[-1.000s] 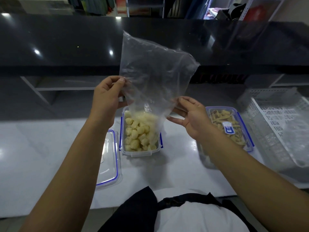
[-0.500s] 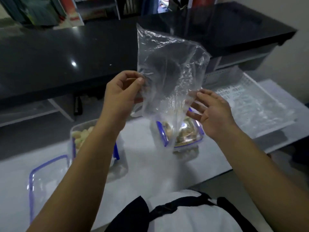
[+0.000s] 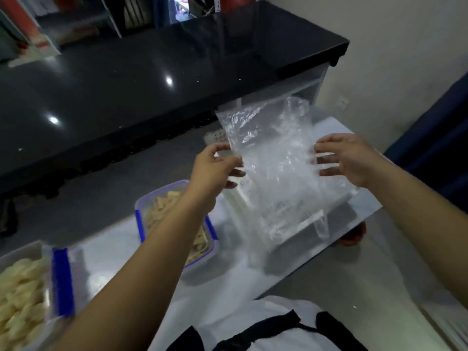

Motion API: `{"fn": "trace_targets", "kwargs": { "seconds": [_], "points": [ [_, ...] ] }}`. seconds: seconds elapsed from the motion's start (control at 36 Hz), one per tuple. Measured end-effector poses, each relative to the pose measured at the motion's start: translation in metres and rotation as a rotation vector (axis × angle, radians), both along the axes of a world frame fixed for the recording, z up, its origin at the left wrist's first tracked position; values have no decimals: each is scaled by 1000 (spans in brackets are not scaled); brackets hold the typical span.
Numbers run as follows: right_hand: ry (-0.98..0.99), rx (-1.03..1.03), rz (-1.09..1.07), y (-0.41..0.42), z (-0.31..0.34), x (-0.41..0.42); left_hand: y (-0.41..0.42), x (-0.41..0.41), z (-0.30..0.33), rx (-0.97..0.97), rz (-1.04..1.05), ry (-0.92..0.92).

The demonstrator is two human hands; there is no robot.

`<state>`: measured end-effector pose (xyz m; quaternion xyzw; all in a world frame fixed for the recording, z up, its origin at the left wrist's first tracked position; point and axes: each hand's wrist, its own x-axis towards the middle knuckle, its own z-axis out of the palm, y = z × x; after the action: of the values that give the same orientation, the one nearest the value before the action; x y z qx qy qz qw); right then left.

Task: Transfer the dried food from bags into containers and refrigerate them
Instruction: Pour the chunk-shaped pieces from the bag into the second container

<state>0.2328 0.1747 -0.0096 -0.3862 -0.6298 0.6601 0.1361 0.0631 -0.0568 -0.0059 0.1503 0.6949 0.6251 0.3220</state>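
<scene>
Where hands hold bag: basket beneath.

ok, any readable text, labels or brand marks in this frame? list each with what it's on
None readable.
Clear plastic bag, held between left hand and right hand: faint print near its lower part, too blurred to read.
Blue-rimmed container of dried food: no legible label visible.

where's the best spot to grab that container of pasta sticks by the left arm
Grip the pasta container across its two long walls, coming straight down from above. It sits flat on the white counter. Its far end is free; the left forearm crosses the near end. A blue latch lines one long side.
</scene>
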Motion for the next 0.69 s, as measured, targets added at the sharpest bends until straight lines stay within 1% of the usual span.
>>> {"fn": "trace_targets", "kwargs": {
  "seconds": [0.08, 0.14, 0.19, 0.22, 0.28, 0.31, 0.33, 0.36, 0.42, 0.47, 0.53, 0.61, 0.69],
  "points": [
    [-86, 86, 32, 26, -16, -10, 24, 11, -19, -92, 36, 7],
    [-132, 198, 8, 38, -25, -21, 34, 19, -30, -172, 68, 120],
    [-233, 430, 24, 46, -34, -31, 41, 23, -39, -258, 77, 374],
    [-278, 582, 85, 48, -36, -34, 43, 24, -42, -306, 65, 528],
    [-317, 850, 312, 43, -39, -39, 48, 24, -46, -412, -24, 801],
    [-344, 963, 431, 39, -44, -41, 51, 23, -49, -488, -108, 895],
    [-396, 1053, 537, 34, -51, -44, 54, 22, -53, -579, -208, 950],
    [-458, 1118, 627, 28, -60, -46, 57, 21, -58, -675, -318, 974],
    [-578, 1159, 790, 18, -79, -48, 64, 22, -66, -838, -518, 972],
    [-672, 1155, 911, 14, -99, -49, 70, 24, -73, -948, -628, 926],
    [-714, 1150, 957, 14, -116, -49, 75, 25, -78, -1033, -689, 908],
    [-710, 1173, 959, 14, -129, -50, 76, 25, -83, -1159, -786, 950],
    [-698, 1161, 955, 17, -131, -52, 74, 21, -83, -1227, -836, 981]
  ]
}}
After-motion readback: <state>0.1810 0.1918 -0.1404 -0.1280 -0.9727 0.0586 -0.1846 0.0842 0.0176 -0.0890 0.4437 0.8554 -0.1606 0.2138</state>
